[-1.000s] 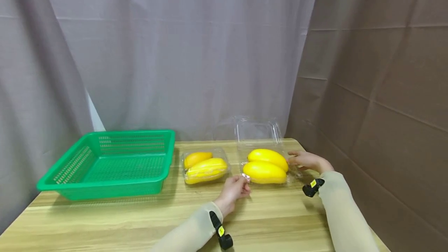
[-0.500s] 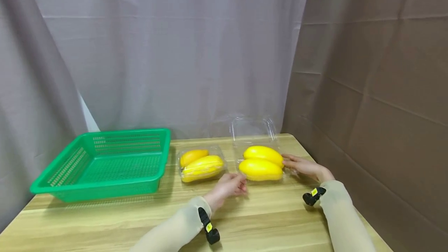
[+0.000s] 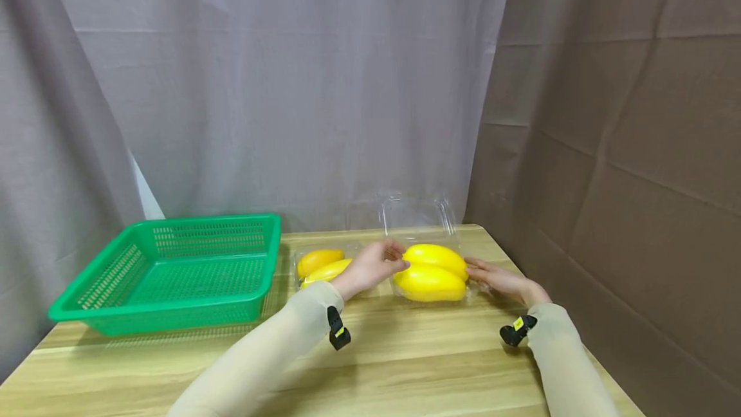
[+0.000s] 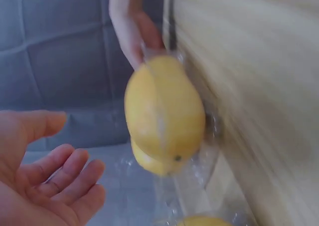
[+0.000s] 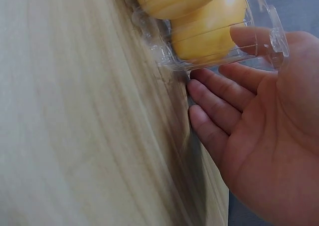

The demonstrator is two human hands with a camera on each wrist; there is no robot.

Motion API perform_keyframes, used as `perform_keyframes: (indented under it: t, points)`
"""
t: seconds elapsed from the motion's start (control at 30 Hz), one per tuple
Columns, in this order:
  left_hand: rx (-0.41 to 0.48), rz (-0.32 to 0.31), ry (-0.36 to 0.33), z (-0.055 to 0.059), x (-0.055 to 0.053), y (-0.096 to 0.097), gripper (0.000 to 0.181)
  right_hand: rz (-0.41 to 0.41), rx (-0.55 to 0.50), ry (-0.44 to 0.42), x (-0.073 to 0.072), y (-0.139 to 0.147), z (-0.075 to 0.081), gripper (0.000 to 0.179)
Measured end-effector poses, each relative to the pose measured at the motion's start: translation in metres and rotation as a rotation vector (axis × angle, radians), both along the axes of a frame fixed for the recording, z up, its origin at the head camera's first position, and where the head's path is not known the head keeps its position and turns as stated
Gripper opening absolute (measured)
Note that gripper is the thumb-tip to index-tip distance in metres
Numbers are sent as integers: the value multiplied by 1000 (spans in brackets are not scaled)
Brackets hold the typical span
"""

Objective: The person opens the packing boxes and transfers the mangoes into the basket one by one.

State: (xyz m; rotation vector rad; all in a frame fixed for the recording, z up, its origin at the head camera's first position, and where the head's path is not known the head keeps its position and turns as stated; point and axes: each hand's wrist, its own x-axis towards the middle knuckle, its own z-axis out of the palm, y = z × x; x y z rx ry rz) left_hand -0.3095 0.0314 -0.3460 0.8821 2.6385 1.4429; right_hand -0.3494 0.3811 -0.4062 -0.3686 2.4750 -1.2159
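Two yellow mangoes (image 3: 429, 283) lie side by side in a clear plastic clamshell box, whose lid (image 3: 417, 214) stands raised at the back. My left hand (image 3: 373, 266) is at the box's left end, its fingertips close by the mangoes. In the left wrist view, the left hand (image 4: 45, 171) has thumb and fingers apart with nothing between them. My right hand (image 3: 500, 280) is against the box's right end. The right wrist view has the right hand (image 5: 269, 121) with fingers extended under the box's edge and the thumb overlapping its clear side wall.
Left of the open box, partly hidden by the left forearm, is another clear box with an orange-yellow mango (image 3: 318, 261) and a yellow fruit (image 3: 327, 272). A green plastic basket (image 3: 168, 304) stands at the table's left. Curtains (image 3: 289, 82) hang behind the table (image 3: 417, 365).
My left hand has left the front left corner of the open box and risen to its left end. The right hand has come in against the right end. The lid stays raised.
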Motion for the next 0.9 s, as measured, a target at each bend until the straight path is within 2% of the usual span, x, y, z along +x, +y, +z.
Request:
perform_keyframes:
  t: [0.07, 0.2, 0.33, 0.43, 0.7, 0.77, 0.9]
  points:
    - [-30, -11, 9, -2, -7, 4, 36, -4, -13, -6, 1, 1, -2, 71]
    - [-51, -29, -17, -14, -18, 14, 45, -1, -38, -11, 2, 2, -4, 72]
    - [-94, -24, -48, -26, -23, 20, 52, -10, -53, -23, 3, 1, -3, 74]
    - [-157, -16, -30, -30, -24, 21, 55, -14, -49, -38, 4, -1, 0, 74]
    - [-412, -50, 141, -25, -25, 32, 68, -8, -50, -47, 2, -3, 2, 73]
    - [-454, -55, 140, -25, -25, 35, 70, -5, -59, -53, 2, -4, 0, 74]
    - [-474, -68, 73, -26, -25, 42, 74, -25, -85, -78, 2, -2, -3, 75]
